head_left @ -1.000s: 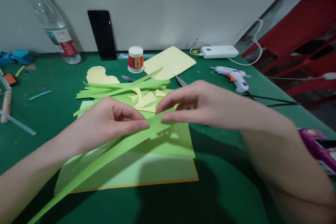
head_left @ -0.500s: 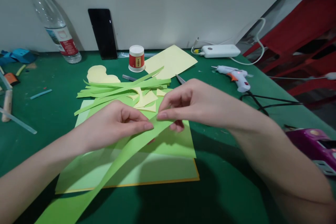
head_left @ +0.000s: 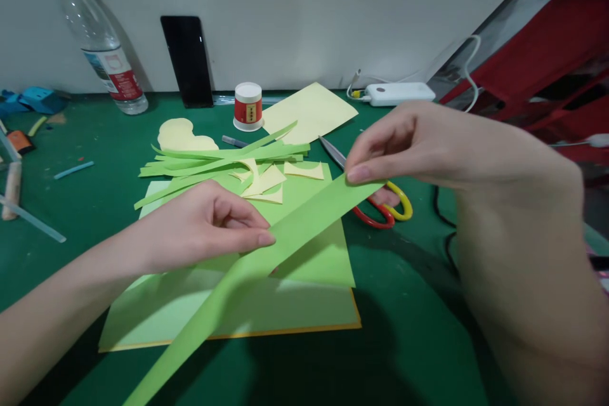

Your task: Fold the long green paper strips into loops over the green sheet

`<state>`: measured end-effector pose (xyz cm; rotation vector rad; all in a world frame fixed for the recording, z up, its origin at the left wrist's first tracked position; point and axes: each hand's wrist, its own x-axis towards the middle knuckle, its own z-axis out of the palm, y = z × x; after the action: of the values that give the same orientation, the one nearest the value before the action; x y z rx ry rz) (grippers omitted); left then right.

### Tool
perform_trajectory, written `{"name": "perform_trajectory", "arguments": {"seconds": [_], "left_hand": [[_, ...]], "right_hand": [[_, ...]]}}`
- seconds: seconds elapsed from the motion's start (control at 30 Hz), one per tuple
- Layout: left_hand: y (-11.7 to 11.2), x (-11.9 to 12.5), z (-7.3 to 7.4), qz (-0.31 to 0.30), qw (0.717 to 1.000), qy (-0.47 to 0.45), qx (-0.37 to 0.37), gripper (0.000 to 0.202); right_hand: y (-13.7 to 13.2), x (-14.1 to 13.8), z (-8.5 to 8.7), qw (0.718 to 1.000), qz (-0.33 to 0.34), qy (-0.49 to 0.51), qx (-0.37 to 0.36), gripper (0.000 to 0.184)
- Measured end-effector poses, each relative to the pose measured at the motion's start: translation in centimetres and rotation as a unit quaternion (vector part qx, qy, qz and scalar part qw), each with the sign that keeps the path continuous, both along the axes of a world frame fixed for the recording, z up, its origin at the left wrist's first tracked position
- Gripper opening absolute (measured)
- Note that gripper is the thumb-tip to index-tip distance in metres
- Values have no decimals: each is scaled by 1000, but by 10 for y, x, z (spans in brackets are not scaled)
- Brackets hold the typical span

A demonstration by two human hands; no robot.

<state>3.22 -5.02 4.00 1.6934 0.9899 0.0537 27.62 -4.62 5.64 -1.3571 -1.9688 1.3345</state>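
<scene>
Two thumb-and-finger pinches on a green strip [head_left: 316,217]: by left hand [head_left: 202,228] midway, by right hand [head_left: 423,146] toward two o'clock, near scissors [head_left: 333,153].

PLACE: informal craft workspace, building type not determinable | LANDMARK: red-banded cup [head_left: 248,108] on green table [head_left: 404,304] | BEHIND CUP: pale wall [head_left: 295,19] | NEARER THAN CUP: green paper strips [head_left: 280,152], scissors [head_left: 333,152] | RIGHT OF CUP: cream sheet [head_left: 311,111] | LEFT OF CUP: water bottle [head_left: 114,73] | FAR RIGHT OF CUP: red chair [head_left: 537,57]
</scene>
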Motion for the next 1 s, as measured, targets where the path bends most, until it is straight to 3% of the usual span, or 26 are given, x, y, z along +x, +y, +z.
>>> {"name": "perform_trajectory", "arguments": {"seconds": [0.13, 0.27, 0.5, 0.63, 0.8, 1.0], "left_hand": [[0, 0, 0, 14, 1000, 10, 19, 20], [-1, 2, -4, -21, 997, 67, 46, 21], [-3, 1, -21, -90, 981, 74, 157, 25], [-6, 1, -24, -106, 966, 74, 222, 31], [-6, 2, -26, -102, 957, 51, 266, 39], [-8, 2, -24, -98, 957, 24, 272, 32]], "right_hand": [[6, 15, 1, 998, -34, -50, 10, 15], [12, 14, -4, 985, 55, -158, 41, 21], [-16, -35, -19, 947, 150, -229, 170, 22], [-24, -54, -28, 953, 199, -197, 115, 26], [-18, -53, -28, 970, 178, -141, 90, 23], [-20, -51, -23, 971, 189, -128, 66, 25]]}}
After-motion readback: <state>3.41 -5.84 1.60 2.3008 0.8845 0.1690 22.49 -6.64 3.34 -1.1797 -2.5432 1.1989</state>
